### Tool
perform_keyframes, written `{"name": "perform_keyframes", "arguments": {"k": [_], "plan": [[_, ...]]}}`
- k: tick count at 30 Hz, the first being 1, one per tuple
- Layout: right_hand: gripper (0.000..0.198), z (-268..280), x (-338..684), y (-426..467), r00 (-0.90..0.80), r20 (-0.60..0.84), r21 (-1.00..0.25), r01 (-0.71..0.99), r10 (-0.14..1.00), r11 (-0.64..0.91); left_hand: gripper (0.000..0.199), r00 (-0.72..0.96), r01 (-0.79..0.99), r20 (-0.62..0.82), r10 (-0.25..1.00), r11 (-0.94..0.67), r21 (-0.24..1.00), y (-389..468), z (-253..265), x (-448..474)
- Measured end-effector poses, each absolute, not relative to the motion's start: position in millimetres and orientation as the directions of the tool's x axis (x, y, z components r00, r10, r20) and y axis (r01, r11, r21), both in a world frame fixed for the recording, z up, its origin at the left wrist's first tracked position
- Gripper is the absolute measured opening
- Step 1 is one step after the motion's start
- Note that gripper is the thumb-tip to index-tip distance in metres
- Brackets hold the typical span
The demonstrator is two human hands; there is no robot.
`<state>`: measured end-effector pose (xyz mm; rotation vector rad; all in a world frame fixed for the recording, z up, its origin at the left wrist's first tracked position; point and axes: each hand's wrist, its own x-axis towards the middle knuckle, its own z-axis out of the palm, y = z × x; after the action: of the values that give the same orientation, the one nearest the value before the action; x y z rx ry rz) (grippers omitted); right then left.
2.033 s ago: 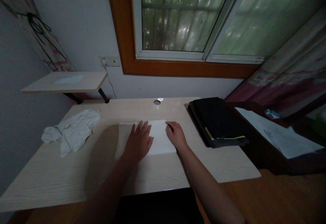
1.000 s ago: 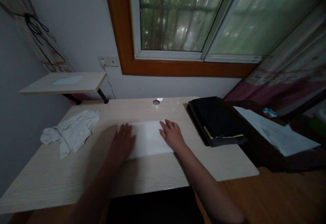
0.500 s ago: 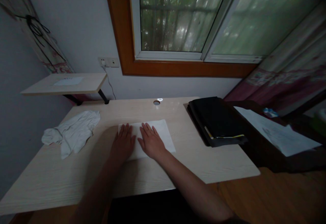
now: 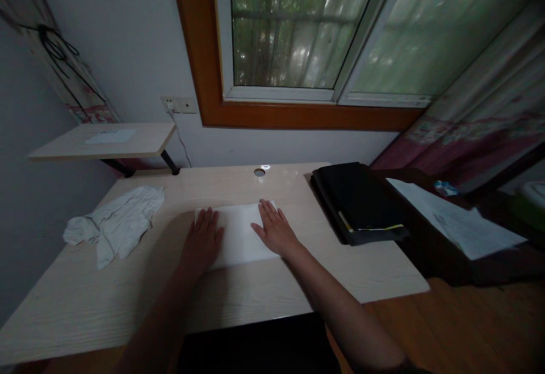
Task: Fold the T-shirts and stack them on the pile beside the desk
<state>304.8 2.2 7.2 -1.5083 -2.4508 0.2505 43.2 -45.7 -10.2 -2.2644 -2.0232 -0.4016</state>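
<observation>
A white sheet, paper or thin cloth, lies flat on the pale wooden desk in front of me. My left hand rests palm down over its left edge, fingers stretched out. On its right side, my right hand lies flat with the fingers pointing away from me and the thumb apart. Both palms press on the sheet without gripping it. The sheet's left and right edges are partly hidden beneath the hands.
A crumpled white cloth lies to the left. Behind it stands a raised shelf with a paper on top. Black folders are stacked at the right, and papers lie on a dark surface beyond.
My right hand has slid rightward across the sheet, from near its middle to its right edge. My left hand stays on the left edge.
</observation>
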Motion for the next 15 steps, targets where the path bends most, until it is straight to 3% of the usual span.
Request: {"name": "perform_keyframes", "arguments": {"k": [12, 15], "plan": [[0.067, 10.6, 328.0, 4.2, -0.379, 0.097, -0.254, 0.885, 0.920, 0.391, 0.054, 0.094, 0.991, 0.219, 0.971, -0.111, 0.068, -60.4, -11.0, -1.6], [0.063, 9.8, 336.0, 2.6, -0.355, 0.127, -0.254, 0.891, 0.926, 0.377, 0.052, 0.181, 0.976, 0.268, 0.946, -0.206, 0.069, -68.5, -10.4, -22.9]]}}
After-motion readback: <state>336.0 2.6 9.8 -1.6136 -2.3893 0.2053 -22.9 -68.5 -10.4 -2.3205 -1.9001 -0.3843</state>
